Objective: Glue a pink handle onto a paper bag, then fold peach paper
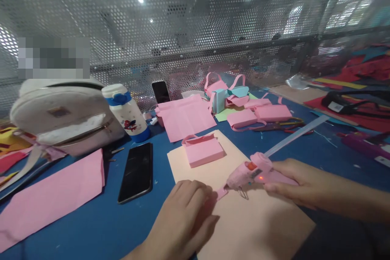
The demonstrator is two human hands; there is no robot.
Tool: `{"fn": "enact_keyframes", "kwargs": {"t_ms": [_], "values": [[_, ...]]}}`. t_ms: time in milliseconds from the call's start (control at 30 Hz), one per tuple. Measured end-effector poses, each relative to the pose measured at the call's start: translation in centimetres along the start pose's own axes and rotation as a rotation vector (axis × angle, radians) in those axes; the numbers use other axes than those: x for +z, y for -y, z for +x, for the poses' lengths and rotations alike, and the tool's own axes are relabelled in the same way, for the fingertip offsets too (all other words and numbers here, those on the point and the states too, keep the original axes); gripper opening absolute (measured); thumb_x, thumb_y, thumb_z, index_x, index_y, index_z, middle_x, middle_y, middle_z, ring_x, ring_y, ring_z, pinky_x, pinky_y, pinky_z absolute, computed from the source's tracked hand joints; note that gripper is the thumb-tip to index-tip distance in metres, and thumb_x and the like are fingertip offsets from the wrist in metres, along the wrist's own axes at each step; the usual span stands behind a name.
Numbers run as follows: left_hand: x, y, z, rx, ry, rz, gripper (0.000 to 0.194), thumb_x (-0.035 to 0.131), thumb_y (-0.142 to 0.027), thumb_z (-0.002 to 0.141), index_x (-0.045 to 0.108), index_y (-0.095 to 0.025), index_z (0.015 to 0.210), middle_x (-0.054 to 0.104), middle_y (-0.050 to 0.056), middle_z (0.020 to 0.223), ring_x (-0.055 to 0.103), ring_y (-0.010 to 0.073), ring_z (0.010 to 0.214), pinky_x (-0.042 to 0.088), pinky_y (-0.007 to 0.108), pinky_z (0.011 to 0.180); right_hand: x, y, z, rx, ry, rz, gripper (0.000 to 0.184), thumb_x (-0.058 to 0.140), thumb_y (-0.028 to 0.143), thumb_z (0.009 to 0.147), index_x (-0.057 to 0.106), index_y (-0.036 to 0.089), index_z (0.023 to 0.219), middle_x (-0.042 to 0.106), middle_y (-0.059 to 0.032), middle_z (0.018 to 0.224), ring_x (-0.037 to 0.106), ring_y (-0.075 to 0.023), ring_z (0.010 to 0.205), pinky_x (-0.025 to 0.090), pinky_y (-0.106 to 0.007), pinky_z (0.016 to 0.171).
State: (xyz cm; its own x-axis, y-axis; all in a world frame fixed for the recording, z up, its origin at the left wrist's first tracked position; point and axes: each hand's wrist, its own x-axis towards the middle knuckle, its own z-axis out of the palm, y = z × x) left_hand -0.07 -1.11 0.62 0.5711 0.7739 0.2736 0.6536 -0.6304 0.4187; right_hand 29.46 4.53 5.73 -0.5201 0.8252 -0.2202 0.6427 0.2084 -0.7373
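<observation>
My right hand (284,176) grips a pink hot glue gun (246,172), its small light glowing orange-red and a long clear glue stick (297,135) sticking out of its back. The gun's nozzle touches or hovers just over the end of a narrow pink strip (222,192). Curled fingers of my left hand (191,211) hold that strip down, and its other end is hidden under them. Beneath both hands lies a peach-coloured sheet (243,227). Just beyond my left hand, a small pink paper bag (203,151) with a loop handle lies on the sheet.
On the blue table (100,223) are a black phone (136,172), a folded pink sheet (57,195), a water bottle (128,113) and a white backpack (67,118). Farther back lie several small paper bags (272,112) and scissors (286,124). A purple glue gun (362,144) is at right.
</observation>
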Motion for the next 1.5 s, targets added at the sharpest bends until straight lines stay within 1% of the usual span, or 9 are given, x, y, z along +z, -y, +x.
{"fn": "enact_keyframes", "kwargs": {"t_ms": [133,233,467,733,933,1067,1233,1433,1500], "values": [[0.1,-0.7,1.0,-0.217,0.002,-0.026,0.017,0.064,-0.024,0.083,0.052,-0.022,0.096,0.059,0.003,0.095,0.053,0.0219,0.084,0.042,0.035,0.073,0.0,-0.4,-0.1,0.028,-0.036,-0.022,0.053,0.061,0.059,0.079,0.070,0.023,0.117,0.069,-0.0078,0.085,0.064,-0.0303,0.084,0.052,-0.032,0.070],[0.5,-0.9,2.0,-0.276,0.004,-0.003,0.016,0.066,-0.023,0.079,0.053,-0.021,0.089,0.058,0.001,0.089,0.052,0.0214,0.080,0.039,0.035,0.072,0.0,-0.5,-0.1,0.016,-0.027,-0.019,0.058,0.058,0.062,0.080,0.067,0.021,0.120,0.068,-0.0077,0.085,0.062,-0.0293,0.085,0.050,-0.031,0.071],[1.1,-0.9,3.3,-0.337,0.002,-0.055,0.014,0.064,-0.017,0.077,0.056,-0.021,0.087,0.057,-0.001,0.083,0.053,0.0195,0.077,0.037,0.034,0.073,0.3,-0.9,-0.5,0.031,0.018,-0.034,0.055,0.053,0.064,0.084,0.067,0.021,0.114,0.065,-0.0055,0.082,0.059,-0.0230,0.074,0.045,-0.026,0.064],[0.6,-1.4,3.3,-0.351,0.030,-0.061,0.013,0.062,-0.013,0.076,0.056,-0.021,0.084,0.058,-0.001,0.085,0.054,0.0198,0.082,0.034,0.034,0.075,0.7,-1.1,-0.6,0.024,0.008,-0.037,0.051,0.053,0.062,0.085,0.068,0.021,0.110,0.066,-0.0067,0.089,0.061,-0.0276,0.087,0.047,-0.029,0.072],[0.3,-1.4,3.3,-0.390,0.072,-0.041,0.017,0.071,-0.023,0.076,0.057,-0.022,0.085,0.058,-0.002,0.085,0.052,0.0195,0.078,0.032,0.033,0.075,0.9,-1.1,-0.7,0.022,0.011,-0.012,0.057,0.054,0.063,0.084,0.067,0.019,0.116,0.068,-0.0092,0.101,0.061,-0.0320,0.097,0.048,-0.034,0.081],[0.2,-1.5,3.1,-0.380,0.099,-0.042,0.009,0.066,-0.019,0.079,0.058,-0.022,0.083,0.059,-0.003,0.086,0.053,0.0189,0.082,0.031,0.032,0.075,0.9,-0.6,-0.7,0.015,0.034,0.026,0.059,0.053,0.065,0.083,0.068,0.018,0.117,0.068,-0.0101,0.107,0.060,-0.0342,0.102,0.048,-0.035,0.083],[0.2,-1.6,3.0,-0.385,0.115,-0.071,0.008,0.063,-0.016,0.081,0.057,-0.022,0.082,0.059,-0.003,0.085,0.053,0.0185,0.081,0.029,0.031,0.074,0.9,-0.4,-0.8,0.034,0.093,0.043,0.061,0.049,0.065,0.087,0.064,0.019,0.123,0.066,-0.0110,0.114,0.059,-0.0334,0.106,0.046,-0.037,0.090],[-0.2,-1.7,2.9,-0.407,0.142,-0.062,0.015,0.069,-0.024,0.081,0.058,-0.023,0.091,0.059,-0.002,0.092,0.052,0.0198,0.083,0.030,0.032,0.075,1.1,-1.3,-0.8,0.048,0.026,0.033,0.063,0.056,0.066,0.080,0.067,0.018,0.120,0.068,-0.0115,0.108,0.058,-0.0371,0.107,0.047,-0.040,0.091],[-0.2,-1.8,2.7,-0.411,0.156,-0.032,0.017,0.070,-0.026,0.081,0.058,-0.023,0.093,0.059,-0.002,0.093,0.050,0.0208,0.083,0.030,0.033,0.075,1.1,-1.2,-0.8,0.024,0.041,0.041,0.062,0.055,0.065,0.082,0.067,0.018,0.121,0.068,-0.0114,0.109,0.058,-0.0372,0.109,0.046,-0.042,0.094]]}}
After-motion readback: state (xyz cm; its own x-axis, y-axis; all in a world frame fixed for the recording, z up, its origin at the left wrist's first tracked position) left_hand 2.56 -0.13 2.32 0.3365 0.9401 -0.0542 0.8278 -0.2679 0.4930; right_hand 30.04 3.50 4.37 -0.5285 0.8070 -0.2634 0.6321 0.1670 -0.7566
